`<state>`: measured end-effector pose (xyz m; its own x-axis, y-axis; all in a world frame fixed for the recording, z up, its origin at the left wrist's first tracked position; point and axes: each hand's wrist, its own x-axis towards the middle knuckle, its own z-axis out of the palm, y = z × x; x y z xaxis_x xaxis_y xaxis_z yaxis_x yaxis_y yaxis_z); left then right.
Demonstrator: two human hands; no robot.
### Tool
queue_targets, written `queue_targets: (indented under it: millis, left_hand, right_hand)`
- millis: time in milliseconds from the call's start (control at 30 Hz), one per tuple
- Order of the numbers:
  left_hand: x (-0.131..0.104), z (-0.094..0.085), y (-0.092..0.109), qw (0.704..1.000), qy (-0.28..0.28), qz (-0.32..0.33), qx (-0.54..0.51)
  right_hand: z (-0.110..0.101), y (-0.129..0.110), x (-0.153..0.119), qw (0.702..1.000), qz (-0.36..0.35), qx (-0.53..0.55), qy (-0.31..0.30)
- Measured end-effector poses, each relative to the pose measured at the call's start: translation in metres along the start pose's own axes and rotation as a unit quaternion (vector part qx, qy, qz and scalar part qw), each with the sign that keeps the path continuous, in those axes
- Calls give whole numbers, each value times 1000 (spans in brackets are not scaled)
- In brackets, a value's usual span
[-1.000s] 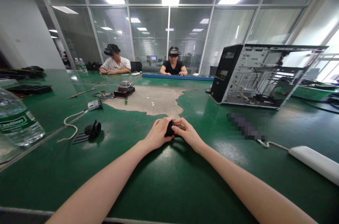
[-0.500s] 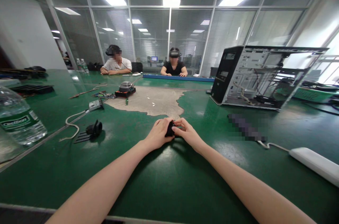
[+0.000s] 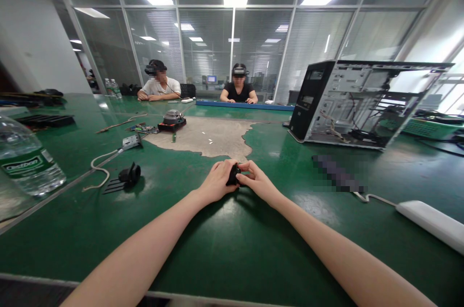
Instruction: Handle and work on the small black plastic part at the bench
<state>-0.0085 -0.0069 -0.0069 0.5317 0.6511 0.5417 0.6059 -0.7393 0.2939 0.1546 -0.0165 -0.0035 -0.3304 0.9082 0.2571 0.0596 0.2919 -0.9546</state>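
Between my two hands, low over the middle of the green table point(image 3: 203, 258), is a small black part point(image 3: 233, 175) whose kind I cannot make out. My left hand point(image 3: 217, 181) is closed around its left side, with the thumb below it. On its right side, the fingertips and thumb of my right hand point(image 3: 258, 181) pinch it. Much of the part is hidden by my fingers. To the left, a black plastic piece with a round collar and flat prongs point(image 3: 129, 176) lies on the table, apart from both hands.
An open computer case point(image 3: 308, 104) stands at the right, near a white power strip point(image 3: 431, 222) with a cord. A water bottle point(image 3: 31, 167) stands at the left. Farther back are a metal bracket point(image 3: 131, 141) and a dark-based device point(image 3: 172, 121). Two people sit across the table.
The view has shifted very slightly. Both hands stay on the black part in nearly the same place; its angle may differ a little.
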Motion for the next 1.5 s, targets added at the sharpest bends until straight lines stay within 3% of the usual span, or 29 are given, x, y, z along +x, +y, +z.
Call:
queue_targets:
  millis: [300,600,800,1100,1300,1500]
  left_hand:
    - [-1,-2,2,1000,-4,5,0]
    - [0,0,-1,1000,-4,5,3]
    - [-1,-2,1,1000,-4,3,4]
    - [0,-3,1,1000,-8,-3,-4]
    - [0,-3,2,1000,-9,1,-2]
    - [0,-2,1,1000,-8,-1,4]
  right_hand:
    - [-1,-6,-2,999,32,34,-26]
    - [-1,6,4,1000,25,8,16]
    - [-2,-4,1,999,28,36,-30]
    - [0,0,3,999,31,4,20]
    - [-4,-8,0,998,48,24,-33]
    - [-2,-5,2,999,38,16,4]
